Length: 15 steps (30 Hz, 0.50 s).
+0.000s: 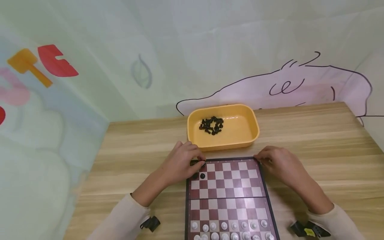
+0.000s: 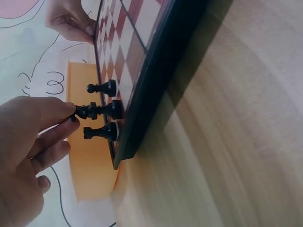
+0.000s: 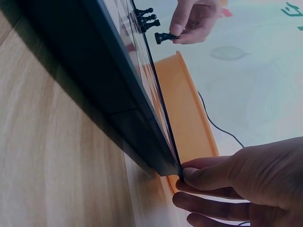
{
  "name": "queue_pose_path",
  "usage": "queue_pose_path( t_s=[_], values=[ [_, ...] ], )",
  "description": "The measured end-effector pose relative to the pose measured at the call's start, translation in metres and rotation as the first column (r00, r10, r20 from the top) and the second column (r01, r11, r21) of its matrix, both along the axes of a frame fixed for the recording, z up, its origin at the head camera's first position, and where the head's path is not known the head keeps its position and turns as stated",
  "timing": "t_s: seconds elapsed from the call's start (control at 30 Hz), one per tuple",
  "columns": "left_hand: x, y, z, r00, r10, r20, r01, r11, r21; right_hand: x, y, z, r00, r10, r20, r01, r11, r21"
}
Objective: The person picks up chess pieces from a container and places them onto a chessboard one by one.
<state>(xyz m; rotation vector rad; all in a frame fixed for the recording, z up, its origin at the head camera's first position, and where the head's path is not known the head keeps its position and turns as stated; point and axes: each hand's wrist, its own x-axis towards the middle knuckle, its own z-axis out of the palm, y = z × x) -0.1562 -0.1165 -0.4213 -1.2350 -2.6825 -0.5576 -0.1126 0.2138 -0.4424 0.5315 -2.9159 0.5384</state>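
My left hand [image 1: 181, 163] pinches a black chess knight [image 2: 84, 112] between thumb and fingertips, over the far left corner of a chessboard [image 1: 229, 193]. Standing on that corner are a black rook [image 2: 100, 132] and black pawns, one of them a pawn [image 1: 202, 176] on the second file. From the right wrist side, the knight's base [image 3: 160, 39] shows a little apart from the standing pieces. At the board's far right corner, my right hand [image 1: 280, 165] grips the edge between thumb and fingers, its other fingers loosely bent below.
Just behind the board stands a yellow tray [image 1: 223, 147] with a heap of black chess pieces [image 1: 213, 125] in its left part. White chess pieces [image 1: 224, 226] stand in two rows on the near side. A wall with drawings borders the wooden table [image 1: 132, 143].
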Motion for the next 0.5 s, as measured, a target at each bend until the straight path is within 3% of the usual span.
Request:
queue_pose_path(
  t_s=[0.5],
  values=[
    [0.0008, -0.0008, -0.0083, 0.999, -0.006, 0.054, 0.007, 1.000, -0.026, -0.0009, 0.0014, -0.0011, 1.000, -0.011, -0.001, 0.011, 1.000, -0.011]
  ],
)
